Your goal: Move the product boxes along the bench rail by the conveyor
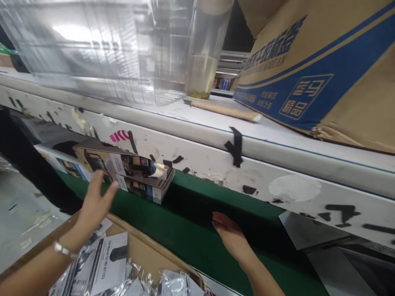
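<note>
My left hand [97,201], its thumb spread wide from its fingers, reached in front of the stacked printed boxes [138,166] on a green surface [185,222]; whether skin met cardboard, I could not tell from the head view. A shiny bracelet [63,249] circled that wrist. My right hand [230,234], fingers loosely extended and close together, hovered over the green surface, to the right of the boxes and well apart from them. Near me, an open carton [148,245] held printed leaflets [109,263] and clear-bagged items [174,283]. Above, a scuffed white shelf [197,154], marked by black tape [236,146], bore a clear container [202,76] partly filled with yellowish liquid, beside a brown-and-blue carton [286,74] on the right.
</note>
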### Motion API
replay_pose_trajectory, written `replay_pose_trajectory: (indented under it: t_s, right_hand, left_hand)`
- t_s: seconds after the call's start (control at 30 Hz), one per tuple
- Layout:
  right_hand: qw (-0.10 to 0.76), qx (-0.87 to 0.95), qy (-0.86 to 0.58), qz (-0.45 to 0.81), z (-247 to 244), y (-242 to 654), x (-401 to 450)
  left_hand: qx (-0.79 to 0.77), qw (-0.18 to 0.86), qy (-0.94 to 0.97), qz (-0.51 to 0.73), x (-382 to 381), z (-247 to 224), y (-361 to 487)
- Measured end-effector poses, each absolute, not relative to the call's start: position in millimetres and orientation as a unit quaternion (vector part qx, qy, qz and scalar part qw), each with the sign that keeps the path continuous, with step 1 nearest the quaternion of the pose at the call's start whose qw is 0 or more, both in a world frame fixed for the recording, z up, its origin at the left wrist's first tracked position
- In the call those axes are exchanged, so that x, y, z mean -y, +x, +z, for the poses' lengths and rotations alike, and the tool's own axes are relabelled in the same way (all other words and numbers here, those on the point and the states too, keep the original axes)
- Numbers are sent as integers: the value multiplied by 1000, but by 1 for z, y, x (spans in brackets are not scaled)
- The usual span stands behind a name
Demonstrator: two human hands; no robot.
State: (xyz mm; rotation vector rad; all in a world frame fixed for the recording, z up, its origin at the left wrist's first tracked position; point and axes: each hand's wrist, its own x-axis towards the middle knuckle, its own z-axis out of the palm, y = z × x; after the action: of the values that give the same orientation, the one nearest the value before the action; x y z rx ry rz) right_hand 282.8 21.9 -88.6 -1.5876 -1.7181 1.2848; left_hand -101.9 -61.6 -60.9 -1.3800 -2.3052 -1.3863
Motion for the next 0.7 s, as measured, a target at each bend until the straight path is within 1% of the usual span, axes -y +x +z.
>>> replay_pose_trajectory:
  t_s: [0.07, 0.13, 0.17, 0.27, 0.37, 0.5, 0.6, 0.63, 0.7]
  right_hand:
    - [207, 647, -562, 471, -95, 280, -15]
    - [178, 671, -528, 489, -98, 274, -5]
    - [163, 679, -513, 498, -98, 271, 1]
    - [126, 691, -487, 518, -90, 264, 15]
    - [100, 698, -489, 514, -78, 263, 27]
    - [25, 723, -509, 467, -65, 266, 39]
    - [-23, 729, -504, 462, -58, 272, 43]
    - [-21, 725, -507, 466, -57, 276, 43]
    - [11, 710, -525, 469, -61, 289, 38]
  left_hand:
    - [737, 0, -547, -396, 91, -96, -74]
    - [729, -58, -622, -280, 114, -132, -54]
    - [729, -55, -641, -234, 123, -147, -48]
    - [727, 22, -670, -149, 132, -176, -41]
    - [721, 74, -676, -133, 126, -183, -44]
    - [726, 80, -667, -144, 120, -183, -44]
    - [733, 73, -659, -149, 122, -184, -41]
    - [734, 71, -658, -150, 123, -184, -41]
    - [734, 71, -659, -152, 124, -185, -40]
